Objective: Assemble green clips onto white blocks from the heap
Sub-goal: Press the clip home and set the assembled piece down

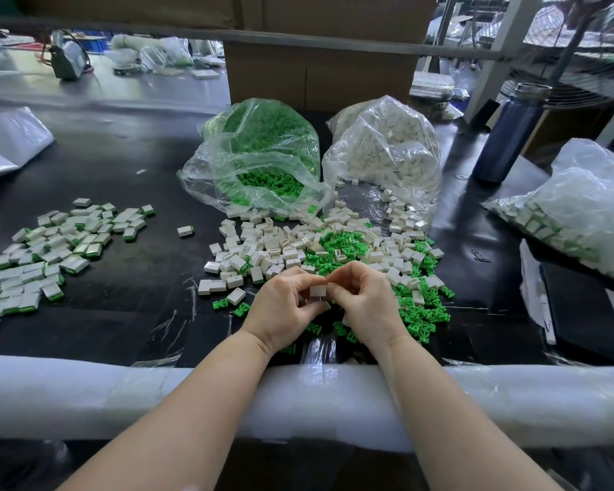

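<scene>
A: Where are the hands?

B: Both at six o'clock from the heap [334, 256], knuckles nearly touching. The left hand [284, 303] and right hand [366, 299] have their fingers curled in, pinching one small white block [316, 294] between them. It is blurred, so I cannot tell whether a clip is on it.

A: And the heap itself?

B: Loose white blocks and green clips [419, 313] mixed on the black table [139, 178]. The clips lie thickest at four o'clock from the hands, the blocks at twelve and eleven.

A: What feeds it?

B: Two clear bags at twelve o'clock, mouths open toward the heap: the clip bag [259, 154] on the left, the block bag [387, 150] touching it on the right.

A: Finished ones?

B: A spread of white blocks with green edges, the done pile [50, 249], at nine o'clock, well apart from the heap. One single block [185, 231] sits between the two.

A: Anything else?

B: A third bag [578, 214] of white-and-green pieces at three o'clock, a dark blue bottle [507, 132] at two, a cardboard box [319, 76] behind the bags, and a white padded rail [86, 395] under both forearms.
</scene>
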Action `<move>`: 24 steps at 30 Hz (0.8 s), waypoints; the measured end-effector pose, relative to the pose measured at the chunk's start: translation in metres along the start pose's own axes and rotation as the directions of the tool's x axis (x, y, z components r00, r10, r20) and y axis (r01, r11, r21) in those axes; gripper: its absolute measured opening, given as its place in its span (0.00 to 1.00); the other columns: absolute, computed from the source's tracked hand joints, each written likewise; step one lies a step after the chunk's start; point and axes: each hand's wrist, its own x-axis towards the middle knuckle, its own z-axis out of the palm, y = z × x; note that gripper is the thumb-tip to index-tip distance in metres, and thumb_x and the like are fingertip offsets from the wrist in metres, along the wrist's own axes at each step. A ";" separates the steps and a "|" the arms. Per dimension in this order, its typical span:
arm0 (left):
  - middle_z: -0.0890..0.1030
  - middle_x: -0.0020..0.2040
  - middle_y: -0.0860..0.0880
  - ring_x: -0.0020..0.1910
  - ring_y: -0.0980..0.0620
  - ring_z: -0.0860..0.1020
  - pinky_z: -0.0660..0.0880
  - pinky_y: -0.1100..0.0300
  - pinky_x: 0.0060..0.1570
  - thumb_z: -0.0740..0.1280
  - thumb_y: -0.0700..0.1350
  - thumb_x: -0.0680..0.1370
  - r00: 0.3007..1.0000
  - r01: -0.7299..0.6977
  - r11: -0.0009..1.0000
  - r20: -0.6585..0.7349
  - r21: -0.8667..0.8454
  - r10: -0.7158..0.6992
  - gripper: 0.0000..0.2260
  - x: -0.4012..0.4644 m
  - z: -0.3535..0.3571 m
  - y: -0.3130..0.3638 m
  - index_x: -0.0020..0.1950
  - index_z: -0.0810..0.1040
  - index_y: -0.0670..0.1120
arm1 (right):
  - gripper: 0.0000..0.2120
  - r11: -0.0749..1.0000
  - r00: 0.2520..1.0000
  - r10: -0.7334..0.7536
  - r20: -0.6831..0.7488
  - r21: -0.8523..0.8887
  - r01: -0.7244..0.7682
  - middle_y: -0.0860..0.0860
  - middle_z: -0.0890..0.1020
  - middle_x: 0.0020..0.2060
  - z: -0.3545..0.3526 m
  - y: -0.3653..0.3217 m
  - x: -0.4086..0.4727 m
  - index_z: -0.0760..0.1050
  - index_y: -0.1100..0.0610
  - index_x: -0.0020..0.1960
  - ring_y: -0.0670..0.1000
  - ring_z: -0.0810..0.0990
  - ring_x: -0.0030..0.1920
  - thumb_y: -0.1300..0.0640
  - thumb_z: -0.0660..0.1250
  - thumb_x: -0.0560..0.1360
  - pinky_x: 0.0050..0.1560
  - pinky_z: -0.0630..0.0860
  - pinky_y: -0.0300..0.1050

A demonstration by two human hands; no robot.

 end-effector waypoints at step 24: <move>0.80 0.41 0.53 0.44 0.52 0.81 0.77 0.57 0.50 0.68 0.42 0.75 0.989 0.143 0.985 0.059 -0.092 -0.138 0.05 0.000 0.001 -0.010 0.50 0.82 0.45 | 0.08 0.994 0.998 0.032 0.046 -0.110 -0.027 0.47 0.75 0.32 0.000 0.002 0.000 0.75 0.52 0.36 0.43 0.71 0.34 0.59 0.69 0.74 0.34 0.66 0.30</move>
